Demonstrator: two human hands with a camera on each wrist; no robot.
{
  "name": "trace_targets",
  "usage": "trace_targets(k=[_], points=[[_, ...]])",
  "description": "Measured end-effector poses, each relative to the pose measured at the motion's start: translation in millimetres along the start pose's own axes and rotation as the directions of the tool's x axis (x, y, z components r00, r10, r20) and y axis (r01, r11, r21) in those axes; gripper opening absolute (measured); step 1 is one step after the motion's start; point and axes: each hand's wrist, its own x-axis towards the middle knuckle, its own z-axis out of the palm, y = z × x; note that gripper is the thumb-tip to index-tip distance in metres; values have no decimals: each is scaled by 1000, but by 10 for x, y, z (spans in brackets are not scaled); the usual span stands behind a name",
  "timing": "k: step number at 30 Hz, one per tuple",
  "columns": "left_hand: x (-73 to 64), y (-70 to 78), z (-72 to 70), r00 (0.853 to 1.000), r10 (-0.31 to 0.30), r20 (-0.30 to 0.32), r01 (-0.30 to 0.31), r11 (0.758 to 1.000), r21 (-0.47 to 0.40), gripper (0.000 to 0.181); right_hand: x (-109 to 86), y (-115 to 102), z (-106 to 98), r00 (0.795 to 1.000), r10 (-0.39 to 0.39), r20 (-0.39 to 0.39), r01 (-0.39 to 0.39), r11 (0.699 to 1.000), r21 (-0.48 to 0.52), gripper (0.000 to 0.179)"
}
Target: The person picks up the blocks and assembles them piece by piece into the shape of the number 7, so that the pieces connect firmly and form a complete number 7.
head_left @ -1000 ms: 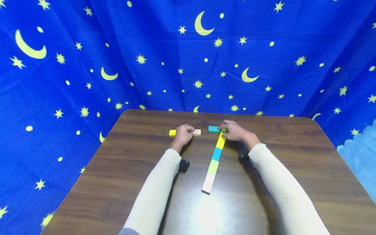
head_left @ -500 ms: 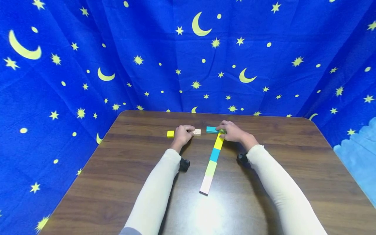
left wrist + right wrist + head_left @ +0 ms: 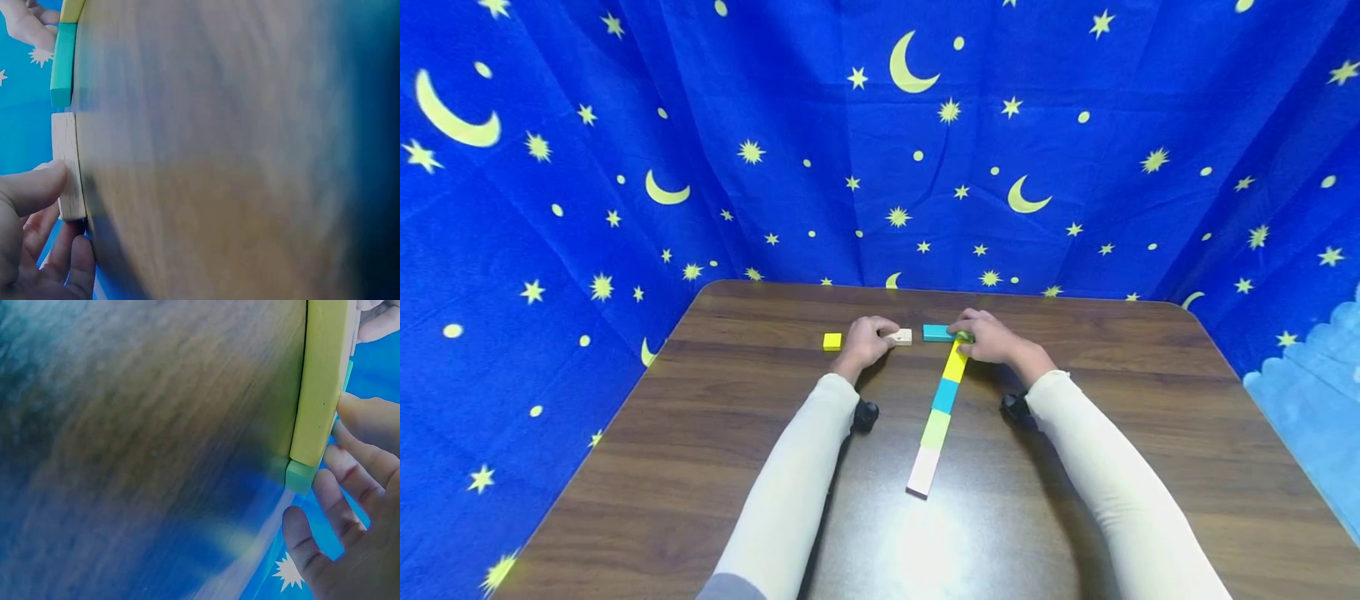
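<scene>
At the far side of the table my left hand [image 3: 862,342] pinches a pale wooden block [image 3: 902,337], thumb on its near face in the left wrist view. A small gap separates this block from a teal block [image 3: 935,333] to its right. My right hand [image 3: 990,336] pinches a light green block [image 3: 965,337] at the teal block's right end, partly hidden by the fingers. From there a slanting line runs toward me: a yellow block [image 3: 955,362], a blue block [image 3: 945,396], a lime block [image 3: 936,430] and a pale pink block [image 3: 922,472].
A separate yellow block [image 3: 832,342] lies just left of my left hand. The brown wooden table [image 3: 715,433] ends at a blue curtain [image 3: 820,125] with moons and stars. Glare lies on the table near the front.
My left hand has slid the pale wooden block right, narrowing its gap to the teal block and leaving the separate yellow block behind. My right hand stays at the light green block.
</scene>
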Motion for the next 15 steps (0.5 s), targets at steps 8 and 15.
trace_targets(k=[8, 15], points=[[42, 29, 13, 1000, 11, 25, -11, 1000, 10, 27, -6, 30, 15, 1000, 15, 9, -15, 1000, 17, 40], [87, 92, 49, 999, 30, 41, -32, 998, 53, 27, -19, 9, 15, 1000, 18, -1, -18, 1000, 5, 41]])
